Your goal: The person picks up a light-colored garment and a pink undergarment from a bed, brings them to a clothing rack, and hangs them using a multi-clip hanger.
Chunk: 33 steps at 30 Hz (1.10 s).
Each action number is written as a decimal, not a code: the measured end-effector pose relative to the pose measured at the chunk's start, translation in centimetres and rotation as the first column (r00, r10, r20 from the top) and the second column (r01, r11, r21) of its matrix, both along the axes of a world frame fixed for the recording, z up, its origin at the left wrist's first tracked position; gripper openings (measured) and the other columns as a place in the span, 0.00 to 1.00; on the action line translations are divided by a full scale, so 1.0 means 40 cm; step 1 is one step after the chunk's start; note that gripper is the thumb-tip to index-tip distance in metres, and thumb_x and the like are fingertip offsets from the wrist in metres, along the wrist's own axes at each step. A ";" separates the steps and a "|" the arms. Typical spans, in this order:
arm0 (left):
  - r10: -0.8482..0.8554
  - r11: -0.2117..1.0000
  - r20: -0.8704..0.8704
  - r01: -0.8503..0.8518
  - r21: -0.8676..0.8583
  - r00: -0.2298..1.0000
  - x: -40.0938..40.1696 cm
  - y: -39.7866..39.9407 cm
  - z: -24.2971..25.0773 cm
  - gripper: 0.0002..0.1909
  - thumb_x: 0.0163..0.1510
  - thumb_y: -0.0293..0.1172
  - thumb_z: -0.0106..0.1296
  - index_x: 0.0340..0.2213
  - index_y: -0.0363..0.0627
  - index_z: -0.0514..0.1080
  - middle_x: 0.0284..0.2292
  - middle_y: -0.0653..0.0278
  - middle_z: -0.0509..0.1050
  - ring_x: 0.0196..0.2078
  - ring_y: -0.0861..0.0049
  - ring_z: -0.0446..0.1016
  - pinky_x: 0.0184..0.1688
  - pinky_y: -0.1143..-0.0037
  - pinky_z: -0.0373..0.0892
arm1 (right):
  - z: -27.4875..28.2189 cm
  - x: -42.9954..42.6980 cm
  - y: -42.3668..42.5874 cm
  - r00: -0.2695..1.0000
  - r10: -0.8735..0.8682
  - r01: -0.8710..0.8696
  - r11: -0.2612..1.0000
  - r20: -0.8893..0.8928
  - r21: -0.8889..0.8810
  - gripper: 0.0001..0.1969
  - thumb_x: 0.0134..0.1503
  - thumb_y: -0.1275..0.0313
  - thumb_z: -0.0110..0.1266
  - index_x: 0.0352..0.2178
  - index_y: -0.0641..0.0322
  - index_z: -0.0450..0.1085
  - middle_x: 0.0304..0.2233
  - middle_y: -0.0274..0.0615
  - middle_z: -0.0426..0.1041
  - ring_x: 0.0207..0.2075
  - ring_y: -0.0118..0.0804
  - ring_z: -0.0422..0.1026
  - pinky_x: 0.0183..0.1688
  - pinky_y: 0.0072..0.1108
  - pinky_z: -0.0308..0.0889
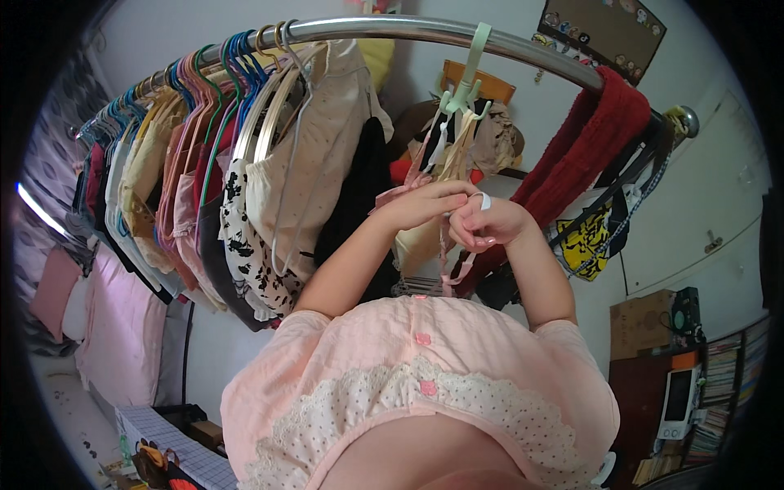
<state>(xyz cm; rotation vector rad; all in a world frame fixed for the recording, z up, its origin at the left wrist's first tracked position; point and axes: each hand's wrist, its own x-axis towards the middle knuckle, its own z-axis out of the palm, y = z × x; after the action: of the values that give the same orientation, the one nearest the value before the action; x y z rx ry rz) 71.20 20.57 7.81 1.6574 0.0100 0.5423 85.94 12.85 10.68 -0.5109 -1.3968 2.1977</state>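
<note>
My left hand [432,199] and my right hand [490,223] need telling apart by side: the arm from the picture's left ends in the hand whose fingers reach over the other hand. My left hand comes from the left, its fingers resting on the back of my right hand. My right hand is curled, with a narrow pale band [485,200] looped at it; whether the fingers grip the band is unclear. Just beyond both hands, pink and cream straps [460,147] hang from a pale green multi-hook hanger [462,101].
A curved metal rail [392,26] spans the top, with clothes on hangers [312,153] at left and a red cloth [582,147] at right. Cardboard box [640,324] and shelved books [723,373] stand lower right.
</note>
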 end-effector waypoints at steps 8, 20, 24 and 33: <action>0.229 0.961 0.194 -0.189 -0.203 0.954 -0.113 0.039 0.028 0.05 0.46 0.29 0.46 0.24 0.42 0.63 0.17 0.76 0.60 0.18 0.92 0.55 0.19 0.88 0.51 | -0.007 -0.046 0.000 0.671 -0.740 0.641 0.617 0.059 0.457 0.14 0.44 0.71 0.52 0.32 0.65 0.60 0.27 0.37 0.63 0.27 0.24 0.63 0.30 0.14 0.60; 0.466 0.873 0.198 -0.411 -0.262 0.863 -0.102 0.067 0.099 0.04 0.48 0.29 0.43 0.26 0.42 0.64 0.16 0.76 0.59 0.16 0.94 0.51 0.16 0.89 0.47 | 0.004 -0.121 0.234 -0.223 -0.804 0.418 -0.589 -0.551 0.691 0.39 0.39 0.66 0.58 0.47 0.70 0.42 0.45 0.54 0.46 0.48 0.49 0.49 0.49 0.31 0.47; 0.460 0.878 0.186 -0.414 -0.243 0.868 -0.097 0.070 0.110 0.04 0.48 0.29 0.43 0.26 0.42 0.64 0.16 0.76 0.59 0.16 0.94 0.52 0.16 0.89 0.46 | 0.018 -0.085 0.243 -0.066 -0.884 0.611 -0.403 -0.463 0.681 0.24 0.47 0.70 0.48 0.45 0.67 0.52 0.43 0.47 0.53 0.41 0.40 0.60 0.43 0.23 0.55; 0.324 0.945 0.259 -0.298 -0.138 0.910 -0.047 0.058 0.165 0.05 0.49 0.29 0.43 0.28 0.42 0.65 0.20 0.77 0.63 0.18 0.96 0.54 0.18 0.91 0.49 | 0.034 -0.090 0.176 -0.076 -0.767 0.399 -0.608 -0.637 0.686 0.14 0.47 0.76 0.46 0.39 0.64 0.61 0.39 0.47 0.59 0.34 0.38 0.65 0.37 0.21 0.59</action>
<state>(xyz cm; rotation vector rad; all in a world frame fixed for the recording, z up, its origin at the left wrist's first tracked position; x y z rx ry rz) 69.32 22.91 14.40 1.4809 0.0948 1.0019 82.35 19.88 12.04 -0.9980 -1.2379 -0.3425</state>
